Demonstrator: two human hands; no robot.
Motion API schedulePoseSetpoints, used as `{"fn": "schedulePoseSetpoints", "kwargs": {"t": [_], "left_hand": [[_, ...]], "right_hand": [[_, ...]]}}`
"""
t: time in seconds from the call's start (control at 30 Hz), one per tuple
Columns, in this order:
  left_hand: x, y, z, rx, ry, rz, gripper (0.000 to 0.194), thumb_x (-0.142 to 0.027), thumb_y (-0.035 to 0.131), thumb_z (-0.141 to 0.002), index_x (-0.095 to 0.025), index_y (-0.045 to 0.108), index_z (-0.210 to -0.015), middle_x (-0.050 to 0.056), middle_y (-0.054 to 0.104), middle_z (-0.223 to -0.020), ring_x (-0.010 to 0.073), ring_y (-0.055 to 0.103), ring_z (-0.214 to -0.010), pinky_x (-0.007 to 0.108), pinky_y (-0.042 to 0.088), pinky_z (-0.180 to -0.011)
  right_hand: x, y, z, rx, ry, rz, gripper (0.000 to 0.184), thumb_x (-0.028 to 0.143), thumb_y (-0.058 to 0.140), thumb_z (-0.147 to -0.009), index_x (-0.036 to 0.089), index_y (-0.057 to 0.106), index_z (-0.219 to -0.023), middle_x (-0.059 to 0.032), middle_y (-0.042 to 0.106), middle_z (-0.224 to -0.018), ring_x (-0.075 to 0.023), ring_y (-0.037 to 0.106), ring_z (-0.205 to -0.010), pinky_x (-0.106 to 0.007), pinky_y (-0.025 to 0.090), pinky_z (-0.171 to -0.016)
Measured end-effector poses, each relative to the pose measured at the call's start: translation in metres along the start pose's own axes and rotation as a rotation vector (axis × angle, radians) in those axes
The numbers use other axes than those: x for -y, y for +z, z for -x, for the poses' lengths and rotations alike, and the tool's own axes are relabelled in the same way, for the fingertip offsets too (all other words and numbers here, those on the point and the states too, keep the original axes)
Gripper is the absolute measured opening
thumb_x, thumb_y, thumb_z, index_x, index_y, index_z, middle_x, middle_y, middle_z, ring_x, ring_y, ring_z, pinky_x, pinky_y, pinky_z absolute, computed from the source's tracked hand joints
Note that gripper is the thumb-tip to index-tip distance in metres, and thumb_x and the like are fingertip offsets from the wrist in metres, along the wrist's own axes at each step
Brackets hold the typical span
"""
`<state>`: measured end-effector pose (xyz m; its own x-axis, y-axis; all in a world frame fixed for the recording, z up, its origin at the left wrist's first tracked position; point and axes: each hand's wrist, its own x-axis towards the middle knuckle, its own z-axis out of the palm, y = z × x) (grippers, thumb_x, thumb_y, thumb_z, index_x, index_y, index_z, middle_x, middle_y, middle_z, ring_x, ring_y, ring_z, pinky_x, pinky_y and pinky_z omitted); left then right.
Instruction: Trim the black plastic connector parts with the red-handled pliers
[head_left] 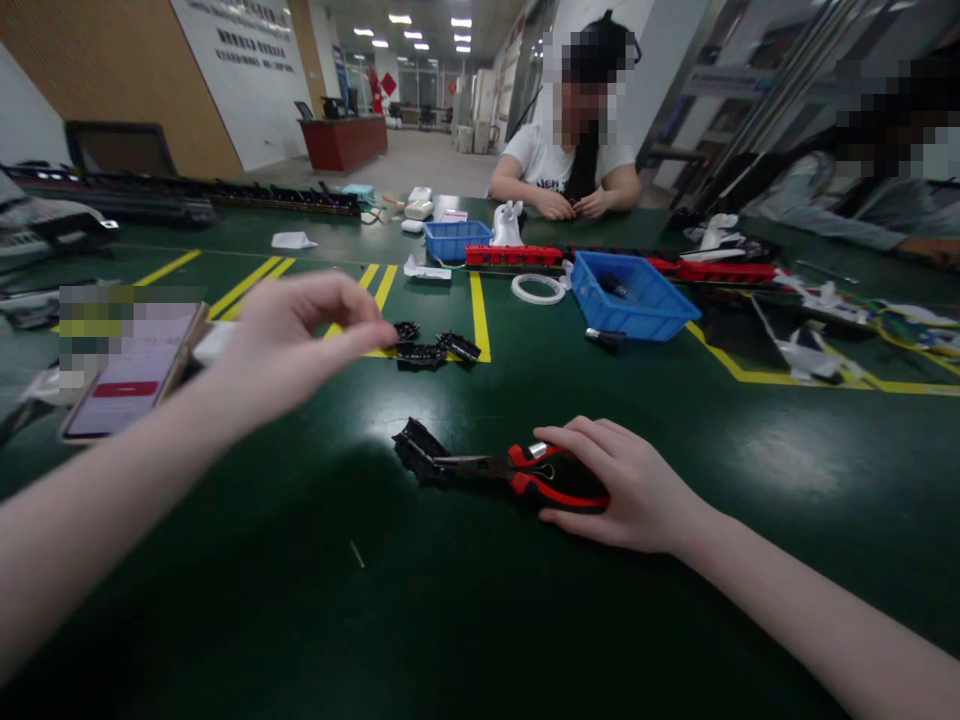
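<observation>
My right hand [630, 490] is wrapped around the red-and-black handles of needle-nose pliers [517, 468], which lie low over the table. The tips of the pliers reach onto a black plastic part [421, 452] lying on the green surface. My left hand [292, 340], slightly blurred, is closed in a pinch. Its fingertips meet the edge of a small black part [406, 331]; whether they grip it I cannot tell. Two similar black parts, one nearer [420, 354] and one to the right [459, 346], lie close by. A thin pin-like sliver [357, 554] rests nearer to me.
A phone [135, 365] lies at left. Farther back are a blue bin [630, 300], a smaller blue bin [456, 240], a tape roll [538, 289] and red strips [514, 256]. One person [574, 170] sits opposite, another [832, 190] at right.
</observation>
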<state>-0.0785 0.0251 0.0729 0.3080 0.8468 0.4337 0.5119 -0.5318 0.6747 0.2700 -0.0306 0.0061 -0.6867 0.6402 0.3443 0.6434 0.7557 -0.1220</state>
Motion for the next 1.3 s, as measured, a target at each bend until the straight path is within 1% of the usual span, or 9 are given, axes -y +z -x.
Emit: {"fn": "schedulePoseSetpoints", "kwargs": {"t": [0.1, 0.2, 0.3, 0.47, 0.6, 0.73, 0.9, 1.07, 1.3], "left_hand": [[0.016, 0.022, 0.012, 0.149, 0.003, -0.032, 0.018, -0.033, 0.065, -0.092, -0.017, 0.068, -0.083, -0.001, 0.067, -0.08, 0.0159, 0.062, -0.075, 0.029, 0.052, -0.071], [0.029, 0.041, 0.026, 0.185, 0.037, 0.0, 0.017, -0.029, 0.058, -0.096, -0.018, 0.069, -0.089, 0.002, 0.069, -0.089, 0.0173, 0.064, -0.084, 0.03, 0.053, -0.076], [0.031, 0.05, 0.035, 0.168, 0.063, 0.001, 0.019, -0.024, 0.051, -0.1, -0.018, 0.07, -0.098, 0.003, 0.07, -0.097, 0.0177, 0.065, -0.092, 0.03, 0.053, -0.081], [0.025, 0.057, 0.041, 0.265, 0.155, -0.158, 0.024, -0.021, 0.044, -0.103, -0.017, 0.067, -0.111, 0.006, 0.067, -0.109, 0.0192, 0.062, -0.1, 0.035, 0.053, -0.086], [0.025, 0.059, 0.043, 0.196, 0.295, -0.282, 0.024, -0.019, 0.047, -0.101, -0.017, 0.065, -0.117, 0.009, 0.065, -0.112, 0.0205, 0.061, -0.097, 0.038, 0.053, -0.082], [0.028, 0.059, 0.045, 0.119, 0.407, -0.34, 0.021, -0.018, 0.051, -0.098, -0.017, 0.065, -0.115, 0.008, 0.063, -0.099, 0.0186, 0.061, -0.087, 0.033, 0.053, -0.072], [0.024, 0.059, 0.049, 0.208, 0.556, -0.371, 0.018, -0.02, 0.055, -0.097, -0.014, 0.063, -0.112, 0.005, 0.064, -0.09, 0.0149, 0.06, -0.076, 0.027, 0.049, -0.063], [0.019, 0.06, 0.047, 0.302, 0.495, -0.417, 0.021, -0.024, 0.056, -0.097, -0.016, 0.063, -0.115, 0.007, 0.067, -0.1, 0.0178, 0.062, -0.085, 0.03, 0.05, -0.067], [0.021, 0.062, 0.043, 0.419, 0.424, -0.301, 0.021, -0.027, 0.056, -0.098, -0.019, 0.064, -0.116, 0.006, 0.067, -0.118, 0.0202, 0.061, -0.109, 0.034, 0.052, -0.09]], "right_hand": [[-0.002, 0.001, 0.001, -0.018, -0.01, 0.005, 0.061, 0.049, 0.067, -0.083, 0.017, 0.049, -0.131, -0.0127, 0.065, -0.108, -0.0237, 0.065, -0.089, -0.038, 0.054, -0.076], [-0.005, 0.004, 0.003, -0.045, -0.017, -0.003, 0.061, 0.049, 0.066, -0.083, 0.017, 0.048, -0.132, -0.013, 0.065, -0.11, -0.0242, 0.065, -0.091, -0.038, 0.054, -0.077], [-0.009, 0.007, 0.006, -0.062, -0.021, -0.008, 0.062, 0.048, 0.066, -0.084, 0.018, 0.048, -0.135, -0.0126, 0.066, -0.111, -0.0243, 0.065, -0.092, -0.037, 0.054, -0.077], [-0.013, 0.01, 0.008, -0.1, -0.037, 0.018, 0.061, 0.048, 0.067, -0.082, 0.019, 0.052, -0.133, -0.0114, 0.067, -0.108, -0.025, 0.065, -0.092, -0.038, 0.053, -0.079], [-0.013, 0.01, 0.007, -0.114, -0.061, 0.054, 0.059, 0.045, 0.067, -0.082, 0.017, 0.053, -0.132, -0.0113, 0.067, -0.108, -0.0244, 0.064, -0.093, -0.038, 0.052, -0.08], [-0.011, 0.009, 0.005, -0.123, -0.06, 0.064, 0.055, 0.044, 0.064, -0.085, 0.016, 0.053, -0.131, -0.012, 0.067, -0.11, -0.0247, 0.064, -0.095, -0.04, 0.051, -0.084], [-0.011, 0.008, 0.005, -0.116, -0.067, 0.063, 0.055, 0.044, 0.063, -0.086, 0.015, 0.052, -0.132, -0.0127, 0.067, -0.111, -0.025, 0.063, -0.097, -0.04, 0.051, -0.084], [-0.015, 0.008, 0.009, -0.074, -0.067, 0.04, 0.061, 0.044, 0.065, -0.085, 0.014, 0.05, -0.136, -0.0134, 0.067, -0.117, -0.0254, 0.065, -0.099, -0.041, 0.051, -0.085], [-0.016, 0.006, 0.015, -0.003, 0.028, 0.008, 0.066, 0.046, 0.061, -0.087, 0.018, 0.044, -0.144, -0.0141, 0.064, -0.126, -0.0278, 0.063, -0.107, -0.041, 0.054, -0.085]]}}
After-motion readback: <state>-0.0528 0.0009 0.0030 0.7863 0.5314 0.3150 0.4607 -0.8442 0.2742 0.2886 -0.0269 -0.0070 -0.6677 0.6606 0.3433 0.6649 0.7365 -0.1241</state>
